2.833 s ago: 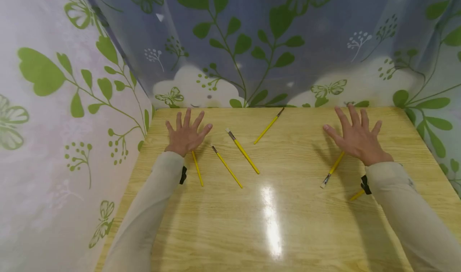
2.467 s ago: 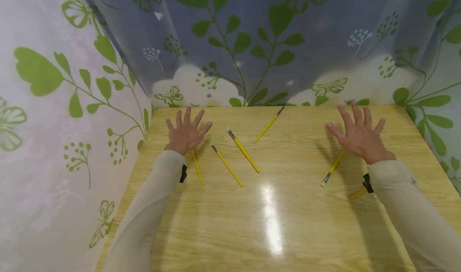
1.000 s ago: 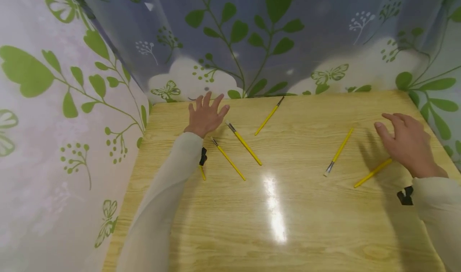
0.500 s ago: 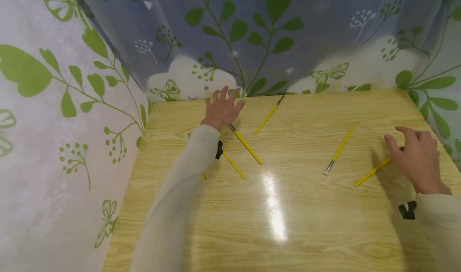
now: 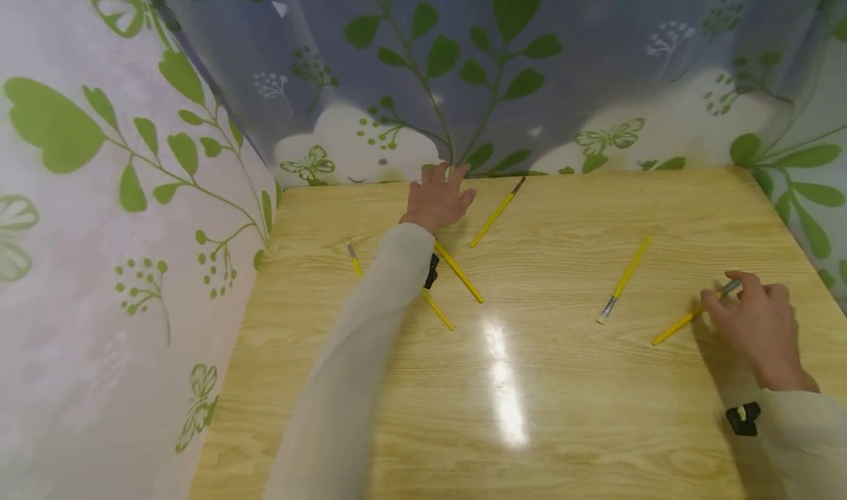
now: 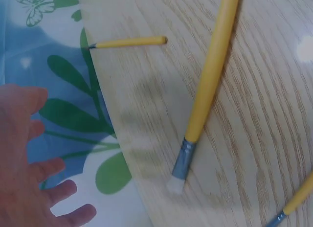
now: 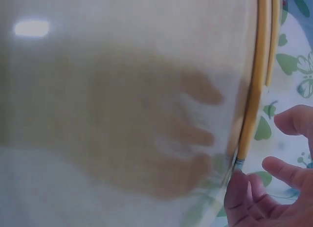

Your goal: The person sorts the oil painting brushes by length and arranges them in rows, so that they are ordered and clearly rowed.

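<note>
While a curtain printed with leaves and butterflies (image 5: 562, 103) hangs behind its back edge, the wood-grain tabletop (image 5: 562, 382) bears all the brushes. Across its left half lies the beige left sleeve (image 5: 351, 360), which stands in the way of the view and covers parts of two brushes.

Over the tabletop's back edge, left of centre, the left hand (image 5: 438, 200) hovers with its fingers spread, holding nothing. Low over the tabletop's right side, the right hand (image 5: 757, 320) has bent fingers, with thumb and forefinger apart about a stout yellow paintbrush (image 5: 680, 326); I cannot tell whether they touch it. The step in hand looks like setting a grasp on that brush, and a secure hold would call for thumb and forefinger to meet near its metal ferrule (image 5: 730, 287).

Left of the tabletop's centre lies the thick flat paintbrush (image 6: 210, 75), its pale bristles visible only from the left wrist. Right of centre is a pale-bristled paintbrush (image 5: 623, 279); at the back edge, a dark-tipped paintbrush (image 5: 495, 215); toward the left side, a slim paintbrush (image 5: 438, 310) and, farther left, the partly hidden paintbrush (image 5: 355, 259).
</note>
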`<state>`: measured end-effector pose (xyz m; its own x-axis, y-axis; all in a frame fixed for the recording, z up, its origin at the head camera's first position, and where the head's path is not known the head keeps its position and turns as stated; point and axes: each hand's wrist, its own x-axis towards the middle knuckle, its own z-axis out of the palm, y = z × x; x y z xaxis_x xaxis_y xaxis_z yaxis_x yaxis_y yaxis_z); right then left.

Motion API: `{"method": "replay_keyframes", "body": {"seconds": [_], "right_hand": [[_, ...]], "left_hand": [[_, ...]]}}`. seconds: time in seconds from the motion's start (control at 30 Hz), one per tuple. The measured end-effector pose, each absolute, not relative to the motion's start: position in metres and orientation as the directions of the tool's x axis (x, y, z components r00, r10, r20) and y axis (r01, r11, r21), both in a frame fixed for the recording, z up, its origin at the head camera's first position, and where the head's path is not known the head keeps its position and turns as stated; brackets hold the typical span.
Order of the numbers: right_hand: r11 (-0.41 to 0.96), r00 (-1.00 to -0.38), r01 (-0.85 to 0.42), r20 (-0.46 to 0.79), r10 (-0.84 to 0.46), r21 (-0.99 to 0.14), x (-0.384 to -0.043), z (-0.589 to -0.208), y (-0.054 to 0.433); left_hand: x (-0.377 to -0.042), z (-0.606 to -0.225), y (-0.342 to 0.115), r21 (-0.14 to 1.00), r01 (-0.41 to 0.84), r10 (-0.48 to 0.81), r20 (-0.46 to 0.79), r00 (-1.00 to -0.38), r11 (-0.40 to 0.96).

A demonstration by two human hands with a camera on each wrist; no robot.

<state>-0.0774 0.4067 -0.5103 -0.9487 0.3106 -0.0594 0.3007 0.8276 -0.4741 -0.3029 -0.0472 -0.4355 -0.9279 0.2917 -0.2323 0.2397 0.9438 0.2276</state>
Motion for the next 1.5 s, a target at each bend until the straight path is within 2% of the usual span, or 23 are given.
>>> {"method": "replay_keyframes", "body": {"seconds": [0.3,0.6,0.8,1.23,1.37,1.5], "right_hand": [[0.789,-0.966,0.257,-0.134,0.220,-0.558,-0.068,-0.515,0.407],[0.837,-0.977,0.214,-0.102,0.189,-0.503,-0.076,-0.516,0.409],[0.854,-0.980,0.201,-0.103,0.173,-0.481,-0.078,-0.515,0.412],[0.859,-0.978,0.207,-0.108,0.177,-0.468,-0.078,-0.512,0.410],[0.861,-0.977,0.212,-0.113,0.180,-0.462,-0.078,-0.512,0.409],[0.864,-0.978,0.210,-0.111,0.179,-0.458,-0.078,-0.512,0.410]], "left_hand": [[-0.301,-0.438,-0.024,0.213,0.294,0.337,-0.204,-0.919,0.932],[-0.303,-0.455,-0.014,0.295,0.294,0.369,-0.243,-0.897,0.909],[-0.303,-0.464,0.000,0.275,0.337,0.405,-0.245,-0.881,0.901],[-0.294,-0.482,0.013,0.317,0.386,0.478,-0.299,-0.826,0.866],[-0.291,-0.483,0.014,0.288,0.401,0.478,-0.289,-0.829,0.869],[-0.294,-0.488,0.022,0.171,0.424,0.456,-0.288,-0.842,0.889]]}}
